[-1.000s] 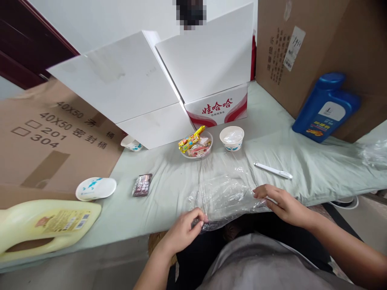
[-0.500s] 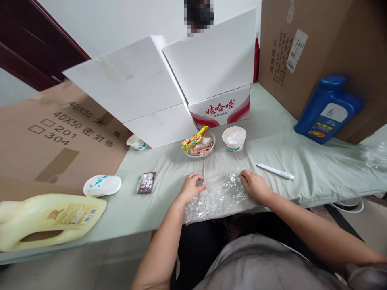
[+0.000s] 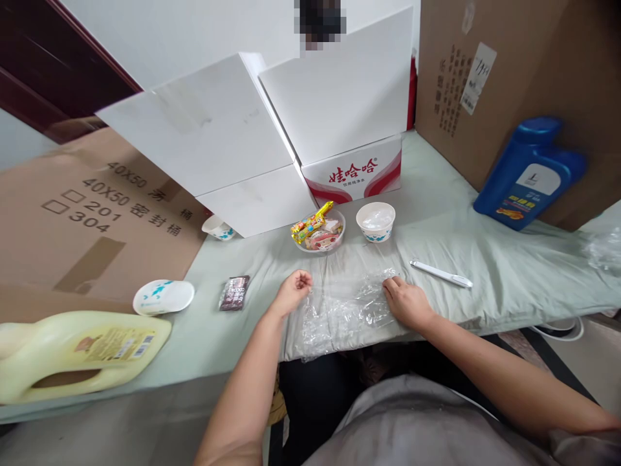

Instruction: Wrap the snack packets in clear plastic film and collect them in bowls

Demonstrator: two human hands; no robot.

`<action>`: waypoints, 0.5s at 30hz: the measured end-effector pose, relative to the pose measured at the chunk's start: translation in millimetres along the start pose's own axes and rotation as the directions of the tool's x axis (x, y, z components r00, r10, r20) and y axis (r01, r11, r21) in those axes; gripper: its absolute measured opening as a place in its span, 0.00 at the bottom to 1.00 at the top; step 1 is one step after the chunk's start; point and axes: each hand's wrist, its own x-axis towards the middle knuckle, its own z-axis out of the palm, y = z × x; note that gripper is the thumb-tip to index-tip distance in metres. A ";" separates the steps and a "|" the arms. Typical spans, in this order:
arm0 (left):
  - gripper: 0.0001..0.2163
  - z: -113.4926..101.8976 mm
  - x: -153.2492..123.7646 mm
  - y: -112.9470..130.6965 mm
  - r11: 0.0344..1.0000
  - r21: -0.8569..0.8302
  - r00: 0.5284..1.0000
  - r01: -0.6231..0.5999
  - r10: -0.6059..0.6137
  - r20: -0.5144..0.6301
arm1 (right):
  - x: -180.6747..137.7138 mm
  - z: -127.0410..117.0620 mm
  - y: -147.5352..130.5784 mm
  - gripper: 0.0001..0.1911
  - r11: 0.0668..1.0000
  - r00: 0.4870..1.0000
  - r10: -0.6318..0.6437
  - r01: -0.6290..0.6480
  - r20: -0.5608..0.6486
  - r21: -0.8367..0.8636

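A crumpled sheet of clear plastic film (image 3: pixel 347 314) lies at the table's front edge, its near side hanging slightly over. My left hand (image 3: pixel 292 293) is at its upper left corner, fingers curled together and apparently pinching the film's edge. Over on the right side, my right hand (image 3: pixel 408 303) has its fingers bent and closed on the film, against the cloth. Beyond the hands stand a clear bowl of wrapped snacks (image 3: pixel 320 243) and a paper cup (image 3: pixel 376 223) with clear plastic inside. A white utility knife (image 3: pixel 441 274) lies right of my right hand.
At left are a dark snack packet (image 3: pixel 235 293), a tipped paper cup (image 3: pixel 163 298), another paper cup (image 3: pixel 219 228) and a pale yellow jug (image 3: pixel 87 356). A blue bottle (image 3: pixel 528 175) stands at right. White cartons (image 3: pixel 334 97) and brown boxes (image 3: pixel 97 220) line the back and sides.
My left hand has moved left and slightly up, its fingers curling in, and the film lies more spread out. My right hand has shifted slightly left.
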 end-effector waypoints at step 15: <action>0.09 -2.2 -108.6 3.1 0.948 0.317 0.975 -0.036 -0.036 0.220 | -0.4 -3.1 -1.1 0.17 0.999 1.000 0.001 0.000 -0.005 0.047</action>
